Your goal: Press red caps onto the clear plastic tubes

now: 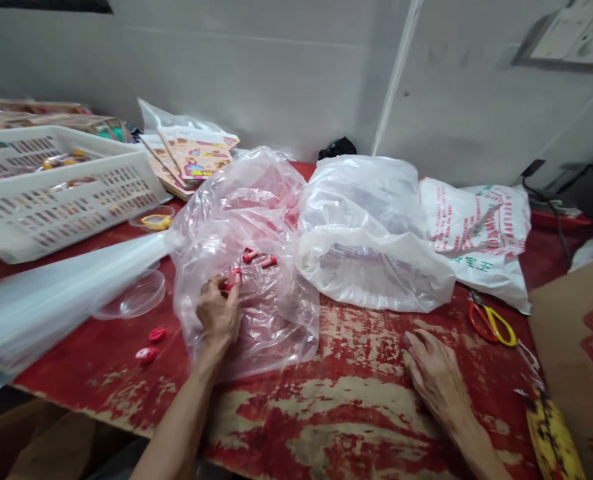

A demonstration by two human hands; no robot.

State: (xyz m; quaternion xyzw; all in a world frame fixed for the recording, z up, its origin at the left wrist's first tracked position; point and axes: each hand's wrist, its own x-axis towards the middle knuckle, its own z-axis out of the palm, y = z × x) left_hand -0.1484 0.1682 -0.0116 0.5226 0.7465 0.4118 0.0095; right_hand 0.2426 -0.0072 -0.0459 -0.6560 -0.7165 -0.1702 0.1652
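Observation:
My left hand rests on a crumpled clear plastic bag, its fingers pinching a small pink-red tube. Two more such tubes lie just beyond my fingers, on or inside the plastic; I cannot tell which. My right hand lies on the worn red-painted table with its fingers loosely apart, holding nothing. Red-and-yellow scissors lie just beyond it.
A white slotted plastic crate stands at the left, beside a stack of clear bags. Printed cards, two small red caps and a bulging plastic sack sit nearby. Cardboard overlaps the right table edge.

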